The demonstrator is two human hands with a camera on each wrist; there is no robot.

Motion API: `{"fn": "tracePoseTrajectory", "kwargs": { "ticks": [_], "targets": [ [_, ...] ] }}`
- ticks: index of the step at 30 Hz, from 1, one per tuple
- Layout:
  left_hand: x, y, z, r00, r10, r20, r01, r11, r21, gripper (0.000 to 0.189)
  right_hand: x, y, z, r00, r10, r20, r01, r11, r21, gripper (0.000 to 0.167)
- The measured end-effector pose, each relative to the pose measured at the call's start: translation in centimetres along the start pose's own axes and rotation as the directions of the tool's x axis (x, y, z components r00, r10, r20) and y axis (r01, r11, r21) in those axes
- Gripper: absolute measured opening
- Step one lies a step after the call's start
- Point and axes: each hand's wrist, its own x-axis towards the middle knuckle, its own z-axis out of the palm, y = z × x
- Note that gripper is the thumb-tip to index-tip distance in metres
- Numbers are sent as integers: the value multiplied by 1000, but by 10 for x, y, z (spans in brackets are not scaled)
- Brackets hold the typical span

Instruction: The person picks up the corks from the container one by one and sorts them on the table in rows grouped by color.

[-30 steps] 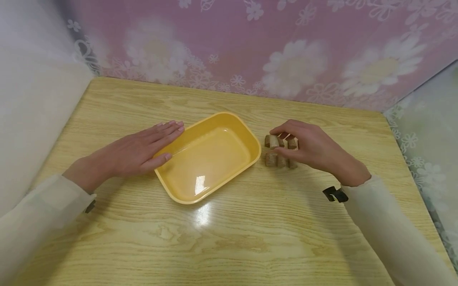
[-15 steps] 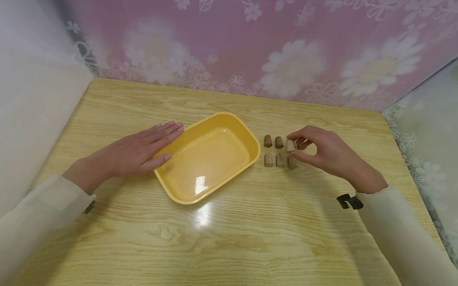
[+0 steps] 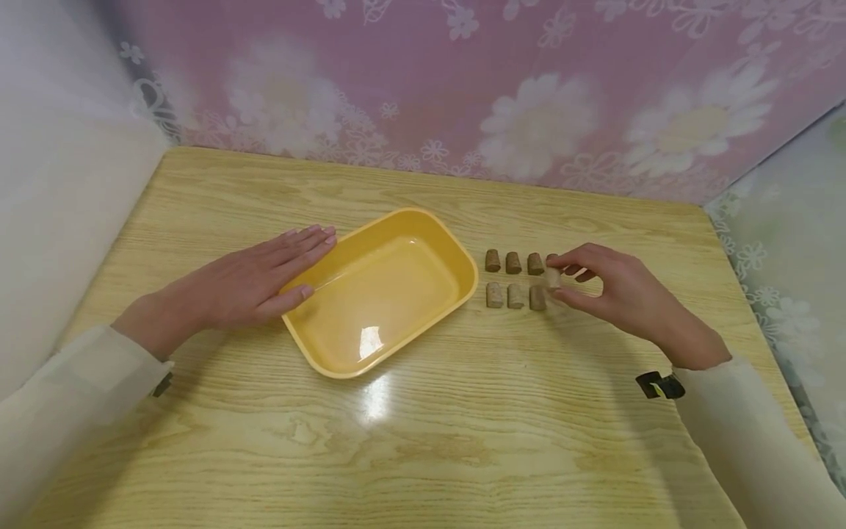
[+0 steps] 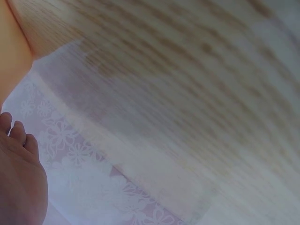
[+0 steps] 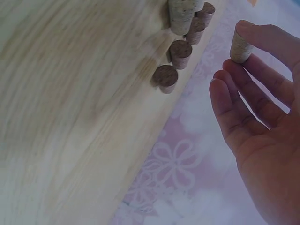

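Between thumb and fingertips my right hand (image 3: pixel 608 286) pinches a pale cork stopper (image 3: pixel 552 277), held up off the table in the right wrist view. That cork overlaps the right end of two short rows of corks. The back row has several darker corks (image 3: pixel 513 263), the rightmost partly hidden by my fingers. Nearer me lie 3 corks (image 3: pixel 494 295), two of them lighter. My left hand (image 3: pixel 247 283) rests with straight fingers on the left rim of a yellow rectangular tub (image 3: pixel 380 358). The left wrist view catches only part of that hand (image 4: pixel 21 173) and the tub's side.
The tub stands at an angle on a wood-grain table (image 3: pixel 423 455), left of the corks. Behind the table hangs a pink flowered backdrop (image 3: pixel 423 88). A white panel (image 3: pixel 73 147) borders the left side, and a pale flowered one (image 3: pixel 786 257) the right.
My right hand has moved right along the rows, carrying the pale cork, and the corks it covered now show. The left hand has stayed on the tub.
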Motion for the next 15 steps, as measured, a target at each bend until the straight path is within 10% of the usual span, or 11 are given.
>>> {"fn": "tracePoseTrajectory", "kwargs": {
  "ticks": [15],
  "targets": [
    [-1,0,1,1000,4,-8,-4,1000,-6,74,-12,16,9,993,94,77,-94,996,3,41]
  ]
}}
